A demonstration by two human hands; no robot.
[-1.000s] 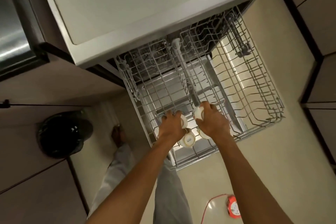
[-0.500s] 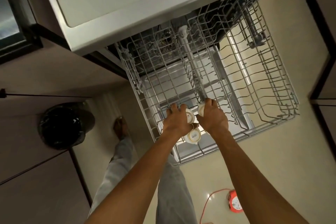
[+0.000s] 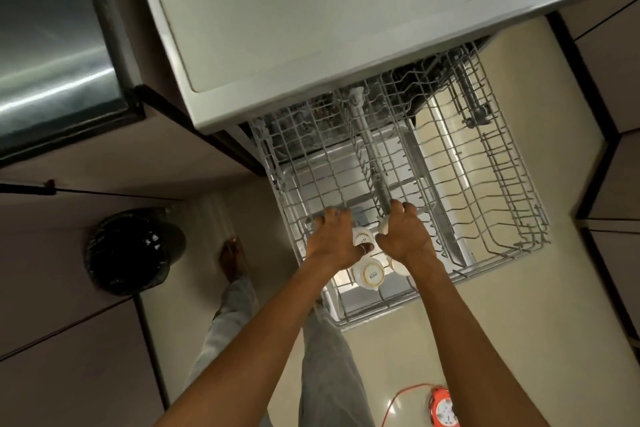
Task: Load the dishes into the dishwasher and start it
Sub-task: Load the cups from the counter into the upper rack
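Observation:
The dishwasher's upper wire rack (image 3: pixel 491 184) is pulled out over the open door, below the steel dishwasher top (image 3: pixel 346 17). My left hand (image 3: pixel 334 239) grips a small white cup (image 3: pixel 362 236) at the rack's near left part. My right hand (image 3: pixel 403 234) grips another white cup (image 3: pixel 383 225) right beside it. Two more white cups sit upside down in the rack below my hands: one with printed lettering (image 3: pixel 370 276) and one partly hidden under my right wrist (image 3: pixel 398 265).
A black-lined bin (image 3: pixel 131 250) stands on the floor at the left. My foot (image 3: pixel 230 260) and grey trouser legs are below the rack. An orange cable reel (image 3: pixel 445 409) with its cord lies on the tiled floor at bottom right. Cabinets flank both sides.
The view has shifted, so the rack and hands sit a little further right. My hands have spread slightly apart over the rack, each still holding its cup.

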